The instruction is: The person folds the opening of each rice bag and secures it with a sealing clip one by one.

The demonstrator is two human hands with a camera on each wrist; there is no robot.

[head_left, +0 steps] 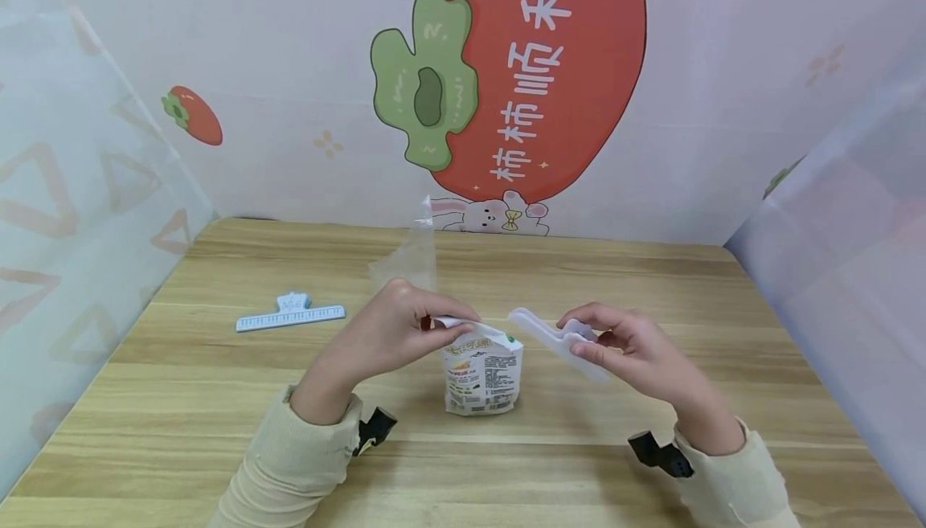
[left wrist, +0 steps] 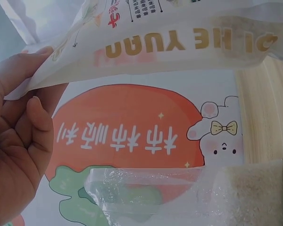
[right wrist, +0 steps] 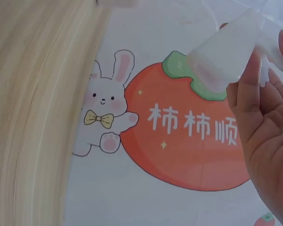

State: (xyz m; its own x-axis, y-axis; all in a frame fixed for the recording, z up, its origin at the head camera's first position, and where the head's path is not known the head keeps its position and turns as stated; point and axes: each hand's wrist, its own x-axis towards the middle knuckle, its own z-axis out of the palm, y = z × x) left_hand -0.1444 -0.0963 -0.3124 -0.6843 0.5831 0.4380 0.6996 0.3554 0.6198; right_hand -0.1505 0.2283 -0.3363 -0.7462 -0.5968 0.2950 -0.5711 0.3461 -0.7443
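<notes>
A small white printed snack bag (head_left: pixel 481 371) stands upright mid-table. My left hand (head_left: pixel 405 327) pinches its folded top edge; in the left wrist view the bag (left wrist: pixel 179 42) runs across the top, held between thumb and fingers (left wrist: pixel 33 122). My right hand (head_left: pixel 615 347) holds a white sealing clip (head_left: pixel 557 339) just right of the bag's top, its long end aimed at the bag. The right wrist view shows the clip (right wrist: pixel 231 52) against the fingers (right wrist: pixel 269 122). A clear plastic bag (head_left: pixel 412 259) stands behind my left hand, also seen as a clear bag (left wrist: pixel 146 193) in the left wrist view.
A light blue sealing clip (head_left: pixel 291 315) lies at the left of the wooden table (head_left: pixel 651 287). Printed panels with a persimmon picture (head_left: pixel 535 70) wall in the back and both sides.
</notes>
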